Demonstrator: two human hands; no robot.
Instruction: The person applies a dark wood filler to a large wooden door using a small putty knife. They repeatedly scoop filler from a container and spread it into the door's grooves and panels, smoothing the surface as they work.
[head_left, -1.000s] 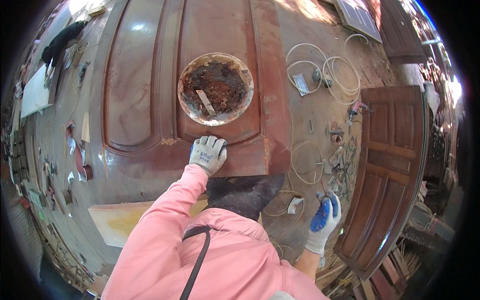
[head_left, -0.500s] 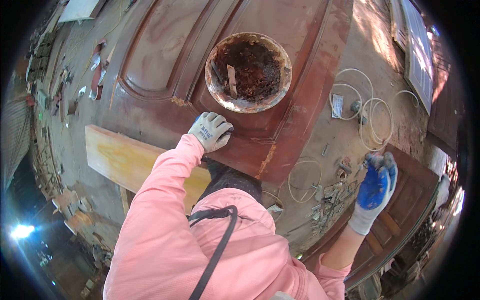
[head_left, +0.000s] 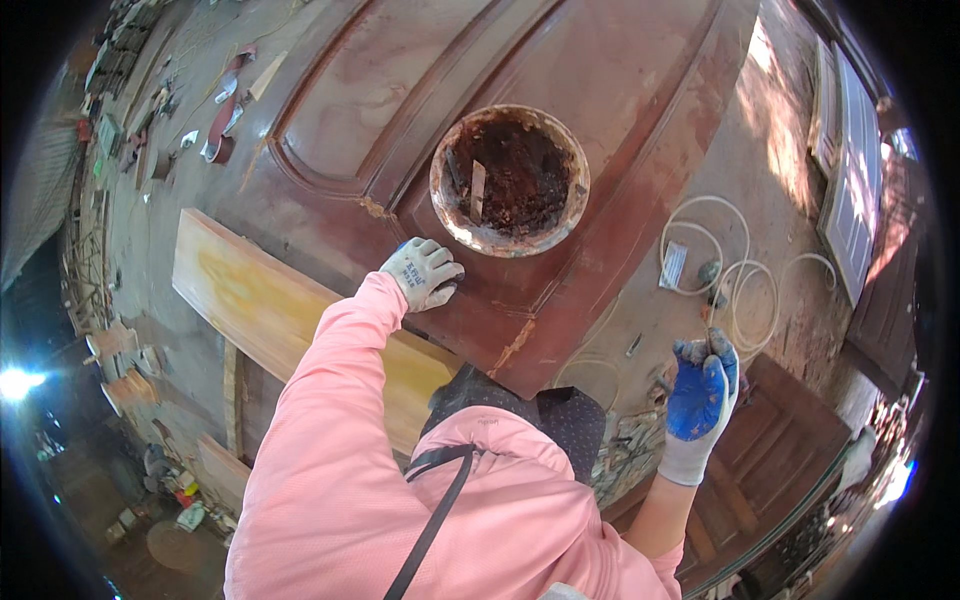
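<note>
A small pale rectangular packet lies on the dusty ground at the right of the frame, inside a loop of white hose; its face is light grey with faint darker marks; at the lower left edge, small cans or boxes in red and pale colours sit in shadow, too small to tell apart; no signs or screens show.
</note>
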